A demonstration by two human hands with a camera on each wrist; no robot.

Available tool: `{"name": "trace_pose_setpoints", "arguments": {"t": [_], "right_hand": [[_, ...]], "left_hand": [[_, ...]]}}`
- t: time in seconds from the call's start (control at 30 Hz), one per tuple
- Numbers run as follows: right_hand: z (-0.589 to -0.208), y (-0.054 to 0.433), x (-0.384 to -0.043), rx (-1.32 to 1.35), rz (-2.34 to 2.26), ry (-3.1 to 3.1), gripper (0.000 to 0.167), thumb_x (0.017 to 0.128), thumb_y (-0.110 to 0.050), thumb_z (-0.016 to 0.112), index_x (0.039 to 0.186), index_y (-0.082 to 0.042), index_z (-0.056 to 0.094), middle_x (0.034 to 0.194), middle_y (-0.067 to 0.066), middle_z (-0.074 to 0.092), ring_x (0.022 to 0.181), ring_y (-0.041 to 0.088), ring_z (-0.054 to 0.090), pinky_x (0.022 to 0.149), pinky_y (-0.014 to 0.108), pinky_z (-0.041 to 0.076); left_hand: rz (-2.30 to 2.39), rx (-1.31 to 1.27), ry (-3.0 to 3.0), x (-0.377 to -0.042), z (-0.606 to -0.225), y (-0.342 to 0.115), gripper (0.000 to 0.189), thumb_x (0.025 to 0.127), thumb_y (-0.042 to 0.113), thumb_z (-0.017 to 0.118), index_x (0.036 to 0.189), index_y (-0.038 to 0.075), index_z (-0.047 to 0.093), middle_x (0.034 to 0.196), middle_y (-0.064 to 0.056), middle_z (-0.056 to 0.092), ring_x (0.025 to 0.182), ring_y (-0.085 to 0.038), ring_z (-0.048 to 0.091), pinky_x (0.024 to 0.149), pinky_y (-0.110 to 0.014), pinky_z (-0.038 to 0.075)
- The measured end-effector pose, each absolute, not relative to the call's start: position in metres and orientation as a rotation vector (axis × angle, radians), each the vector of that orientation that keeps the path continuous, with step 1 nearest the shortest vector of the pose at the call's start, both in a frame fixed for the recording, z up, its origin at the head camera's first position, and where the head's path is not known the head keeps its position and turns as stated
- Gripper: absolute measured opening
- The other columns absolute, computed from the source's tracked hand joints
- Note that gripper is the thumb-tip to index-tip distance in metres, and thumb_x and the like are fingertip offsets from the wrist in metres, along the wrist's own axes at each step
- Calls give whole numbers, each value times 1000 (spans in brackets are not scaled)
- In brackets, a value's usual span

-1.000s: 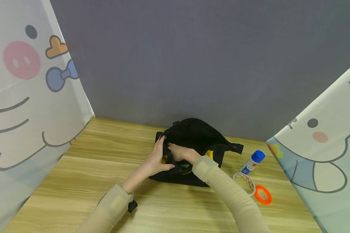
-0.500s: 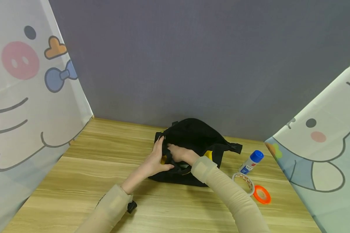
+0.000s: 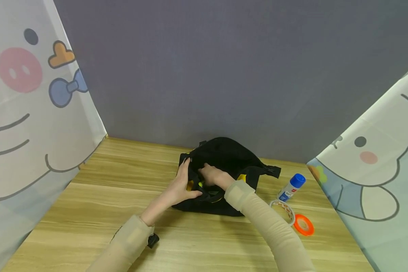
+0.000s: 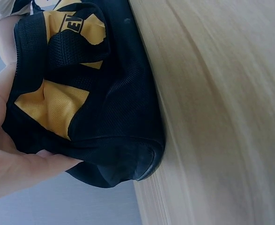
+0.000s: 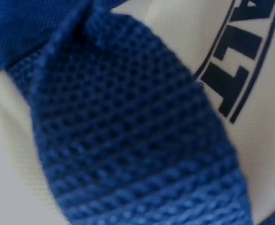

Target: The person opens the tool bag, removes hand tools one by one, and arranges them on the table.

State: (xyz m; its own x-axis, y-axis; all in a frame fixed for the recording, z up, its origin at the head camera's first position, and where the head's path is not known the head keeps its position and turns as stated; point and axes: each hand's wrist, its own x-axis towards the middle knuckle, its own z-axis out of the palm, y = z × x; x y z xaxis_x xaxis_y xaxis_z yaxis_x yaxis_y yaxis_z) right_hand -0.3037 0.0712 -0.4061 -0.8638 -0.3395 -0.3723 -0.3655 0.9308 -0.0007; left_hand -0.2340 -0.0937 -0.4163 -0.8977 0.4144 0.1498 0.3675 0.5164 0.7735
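Observation:
A black-and-yellow fabric tool bag (image 3: 224,151) lies with its top unzipped on the wooden table. My left hand (image 3: 179,188) grips the rim at its left end; in the left wrist view the thumb and fingers pinch the cloth beside a yellow panel (image 4: 57,110). My right hand (image 3: 217,176) reaches down into the bag's mouth, its fingertips mostly hidden. Just below it, a small yellow-green thing (image 3: 200,184) shows inside, its kind unclear; whether the hand holds it cannot be told. A woven strap (image 5: 137,131) fills the right wrist view, before a pale lettered panel (image 5: 263,140).
Right of the bag, a white tube with a blue cap (image 3: 296,181) stands on the table (image 3: 122,166). Nearer to me lie a pale tape roll (image 3: 291,217) and an orange tape roll (image 3: 311,230). A grey wall (image 3: 204,75) rises behind, with printed cloth at both sides.
My right hand has shifted slightly up and right inside the bag, and the yellow-green thing has come into sight below it. My left hand keeps its grip on the rim.

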Motion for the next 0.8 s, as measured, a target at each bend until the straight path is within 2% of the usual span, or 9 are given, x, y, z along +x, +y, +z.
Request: {"name": "trace_pose_setpoints", "arguments": {"t": [0.1, 0.33, 0.43, 0.5, 0.6, 0.67, 0.8], "right_hand": [[-407, 69, -303, -570, 87, 2713, 52, 93, -17, 69, 143, -18, 54, 149, 14, 48, 127, 30, 56, 105, 44, 50], [-406, 70, -301, -611, 110, 2688, 41, 94, -13, 67, 134, -20, 61, 142, 7, 57, 134, 27, 52, 109, 43, 47], [-404, 72, -301, -594, 127, 2684, 33, 94, -12, 67, 126, -19, 65, 132, 6, 63, 122, 24, 60, 100, 39, 52], [-401, 74, -302, -576, 129, 2688, 25, 93, -10, 68, 117, -18, 67, 120, 5, 67, 107, 21, 64, 90, 35, 54], [-393, 79, -303, -558, 143, 2710, 14, 92, -7, 69, 103, -16, 67, 102, 3, 67, 85, 16, 63, 77, 30, 53], [-386, 83, -303, -552, 151, 2731, 12, 91, -5, 69, 97, -15, 65, 96, 3, 65, 79, 15, 60, 73, 29, 52], [-373, 92, -302, -568, 113, 2767, 15, 87, -3, 73, 95, -11, 64, 93, 6, 63, 75, 16, 56, 74, 30, 52]], "left_hand": [[1353, 689, 2685, -233, -415, -94, 115, 83, 24, 81, 159, 7, -4, 165, -24, -3, 142, -50, 34, 107, -62, 41], [1347, 662, 2691, -232, -415, -93, 115, 83, 25, 81, 159, 8, -3, 165, -25, -2, 136, -50, 42, 104, -61, 44], [1351, 669, 2688, -232, -416, -93, 115, 83, 26, 81, 159, 7, -3, 165, -25, -2, 136, -50, 42, 104, -60, 44], [1358, 675, 2676, -232, -417, -93, 115, 83, 26, 81, 159, 7, -4, 165, -24, -3, 139, -49, 39, 106, -59, 44], [1378, 679, 2655, -233, -417, -93, 115, 84, 25, 81, 159, 7, -4, 166, -24, -4, 142, -49, 35, 107, -59, 42], [1383, 680, 2651, -234, -418, -93, 115, 84, 25, 81, 159, 7, -4, 166, -23, -4, 144, -48, 32, 109, -59, 41], [1379, 684, 2659, -234, -417, -94, 115, 84, 24, 81, 159, 5, -4, 165, -24, -3, 144, -48, 32, 108, -59, 42]]}}
